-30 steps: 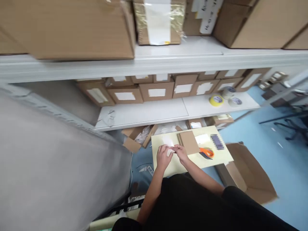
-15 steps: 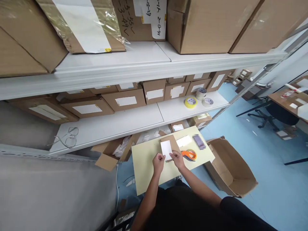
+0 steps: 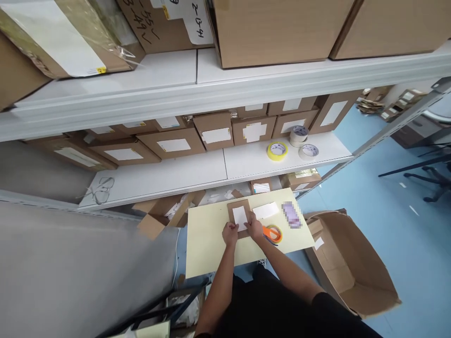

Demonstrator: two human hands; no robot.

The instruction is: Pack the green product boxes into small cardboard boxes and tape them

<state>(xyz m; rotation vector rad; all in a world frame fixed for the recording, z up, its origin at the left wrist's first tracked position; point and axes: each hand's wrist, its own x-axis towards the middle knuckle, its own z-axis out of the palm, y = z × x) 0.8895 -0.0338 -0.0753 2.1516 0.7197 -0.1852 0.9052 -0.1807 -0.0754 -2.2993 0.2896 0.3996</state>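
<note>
A white paper label point(image 3: 240, 217) lies over a small flat cardboard box point(image 3: 244, 203) on a pale yellow tabletop point(image 3: 204, 249). My left hand point(image 3: 230, 233) is closed with its fingertips at the label's lower left corner. On the opposite side, my right hand point(image 3: 254, 227) pinches the label's lower right edge, its fingers close against the box. An orange tape dispenser point(image 3: 270, 233) with a yellow roll rests just right of my right hand. Behind it lie more white papers point(image 3: 266, 210). A purple, pixelated object point(image 3: 291, 215) is further right.
Ahead stands a shelf point(image 3: 176, 173) with labelled cardboard boxes point(image 3: 176, 144), a yellow tape roll point(image 3: 277, 150), pale tape rolls point(image 3: 308, 151) and glasses point(image 3: 100, 190). A large open carton point(image 3: 338, 253) sits on the floor at right. An open box point(image 3: 155, 220) with white material lies left.
The label now lies straighter and more centred on the box, and both hands have moved with it. My head view has shifted to the right.
</note>
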